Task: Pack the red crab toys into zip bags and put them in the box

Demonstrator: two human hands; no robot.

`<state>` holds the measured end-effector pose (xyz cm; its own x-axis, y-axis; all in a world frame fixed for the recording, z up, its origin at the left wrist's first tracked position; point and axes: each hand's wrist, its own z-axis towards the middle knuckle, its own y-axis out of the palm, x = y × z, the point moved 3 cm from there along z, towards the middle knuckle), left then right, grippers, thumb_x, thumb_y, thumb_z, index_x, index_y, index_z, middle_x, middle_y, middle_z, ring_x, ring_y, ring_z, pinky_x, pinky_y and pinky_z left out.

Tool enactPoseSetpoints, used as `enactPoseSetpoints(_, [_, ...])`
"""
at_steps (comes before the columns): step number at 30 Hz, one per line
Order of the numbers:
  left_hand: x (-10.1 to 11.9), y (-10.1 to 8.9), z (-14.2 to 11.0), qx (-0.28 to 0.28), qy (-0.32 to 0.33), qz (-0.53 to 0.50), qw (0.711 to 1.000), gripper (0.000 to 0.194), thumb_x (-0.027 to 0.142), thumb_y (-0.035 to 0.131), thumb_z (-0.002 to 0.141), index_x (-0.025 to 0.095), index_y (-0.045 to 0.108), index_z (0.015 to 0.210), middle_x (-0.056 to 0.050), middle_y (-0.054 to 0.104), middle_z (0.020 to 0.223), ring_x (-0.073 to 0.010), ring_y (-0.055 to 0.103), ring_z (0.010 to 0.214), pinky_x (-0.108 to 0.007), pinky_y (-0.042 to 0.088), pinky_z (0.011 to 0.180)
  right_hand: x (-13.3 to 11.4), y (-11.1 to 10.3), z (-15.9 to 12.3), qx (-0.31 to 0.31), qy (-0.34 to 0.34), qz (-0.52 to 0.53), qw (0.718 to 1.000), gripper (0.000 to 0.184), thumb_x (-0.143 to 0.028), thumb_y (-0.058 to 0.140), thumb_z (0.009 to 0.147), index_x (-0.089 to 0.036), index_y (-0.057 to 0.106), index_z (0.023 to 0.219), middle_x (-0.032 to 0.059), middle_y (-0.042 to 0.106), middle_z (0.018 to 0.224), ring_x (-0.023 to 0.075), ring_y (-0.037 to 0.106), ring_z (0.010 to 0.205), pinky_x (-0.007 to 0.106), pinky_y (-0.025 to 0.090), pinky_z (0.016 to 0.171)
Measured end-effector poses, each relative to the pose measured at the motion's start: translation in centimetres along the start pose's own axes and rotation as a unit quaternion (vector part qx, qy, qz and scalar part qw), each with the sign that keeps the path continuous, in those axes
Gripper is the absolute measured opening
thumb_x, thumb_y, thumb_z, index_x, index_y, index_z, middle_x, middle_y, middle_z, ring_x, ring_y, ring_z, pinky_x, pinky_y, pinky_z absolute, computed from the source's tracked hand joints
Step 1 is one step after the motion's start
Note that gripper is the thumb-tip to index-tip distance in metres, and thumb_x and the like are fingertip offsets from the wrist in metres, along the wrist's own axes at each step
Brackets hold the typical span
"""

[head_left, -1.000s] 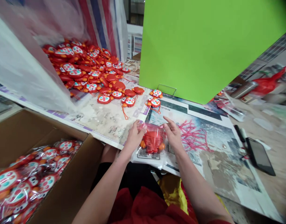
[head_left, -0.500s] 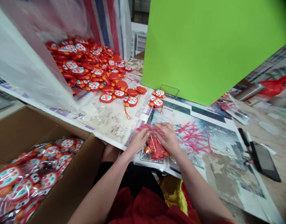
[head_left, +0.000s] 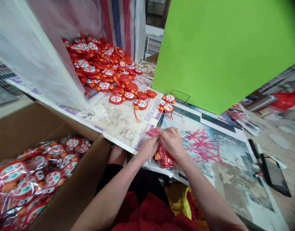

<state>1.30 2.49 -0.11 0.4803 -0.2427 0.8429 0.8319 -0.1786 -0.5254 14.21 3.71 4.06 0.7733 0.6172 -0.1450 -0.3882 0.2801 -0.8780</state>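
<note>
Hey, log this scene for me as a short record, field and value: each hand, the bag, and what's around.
Left hand: fingers closed at the top of a clear bag
Right hand: closed at the same spot, against the left
Bag contents: red toy with orange parts
Right of hands: scattered pink strips
Lower left: cardboard box holding bagged toys
Beyond: heap of loose toys, green panel
Hidden: exact finger grip

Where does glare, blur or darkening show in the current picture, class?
Head view: bright glare on the bagged toys in the box; head view: soft blur on the red item, far right; head view: dark top-right corner by the green board.
</note>
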Motion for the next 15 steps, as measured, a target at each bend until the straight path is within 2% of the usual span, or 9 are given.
enactPoseSetpoints(4, [0.2,-0.1,-0.3,-0.004,0.019,-0.021,1.000,0.034,0.027,0.040,0.099,0.021,0.065,0.120,-0.009,0.075,0.111,-0.0247,0.071,0.102,-0.035,0.052,0.091,1.8,0.2,0.1,0.055,0.116,0.069,0.989,0.033,-0.015,0.054,0.084,-0.021,0.064,0.115,0.0057,0.072,0.087,0.0270,0.057,0.095,0.044,0.037,0.091])
enactPoseSetpoints(7, [0.1,-0.2,-0.6,0.004,0.025,-0.056,0.998,0.035,0.027,0.041,0.099,0.025,0.064,0.125,-0.005,0.074,0.119,-0.0212,0.069,0.108,-0.032,0.050,0.096,5.5,-0.8,-1.7,0.134,0.221,0.116,0.959,0.029,-0.023,0.057,0.079,-0.019,0.060,0.108,0.0065,0.071,0.088,0.0266,0.060,0.092,0.046,0.040,0.091])
enactPoseSetpoints(9, [-0.1,-0.1,-0.6,0.010,0.011,-0.063,0.998,0.035,0.028,0.041,0.099,0.024,0.064,0.125,-0.005,0.075,0.115,-0.0204,0.070,0.105,-0.032,0.051,0.094,8.9,-2.1,-4.5,0.184,0.283,0.134,0.932,0.028,-0.027,0.058,0.074,-0.018,0.060,0.100,0.0071,0.069,0.087,0.0251,0.062,0.084,0.044,0.045,0.085])
enactPoseSetpoints(11, [-0.2,-0.1,-0.6,0.012,-0.006,-0.071,0.997,0.035,0.029,0.041,0.099,0.023,0.064,0.125,-0.006,0.075,0.111,-0.0202,0.071,0.100,-0.031,0.052,0.091,12.5,-3.9,-8.7,0.236,0.357,0.106,0.898,0.021,-0.031,0.058,0.069,-0.019,0.061,0.087,0.0082,0.068,0.086,0.0256,0.063,0.081,0.044,0.047,0.082])
enactPoseSetpoints(14, [-0.2,-0.2,-0.5,0.009,-0.015,-0.094,0.995,0.035,0.030,0.042,0.099,0.023,0.064,0.125,-0.005,0.076,0.108,-0.0196,0.071,0.098,-0.031,0.053,0.089,16.3,-6.4,-15.9,0.250,0.464,0.023,0.849,0.018,-0.032,0.057,0.066,-0.020,0.064,0.076,0.0085,0.066,0.076,0.0283,0.061,0.073,0.047,0.047,0.076])
enactPoseSetpoints(15, [-0.1,-0.3,-0.5,0.011,-0.016,-0.100,0.995,0.034,0.030,0.042,0.099,0.023,0.064,0.125,-0.005,0.076,0.108,-0.0197,0.071,0.098,-0.031,0.053,0.090,16.9,-7.0,-17.8,0.234,0.477,-0.007,0.847,0.018,-0.033,0.057,0.066,-0.020,0.066,0.076,0.0088,0.066,0.073,0.0295,0.060,0.070,0.049,0.047,0.074])
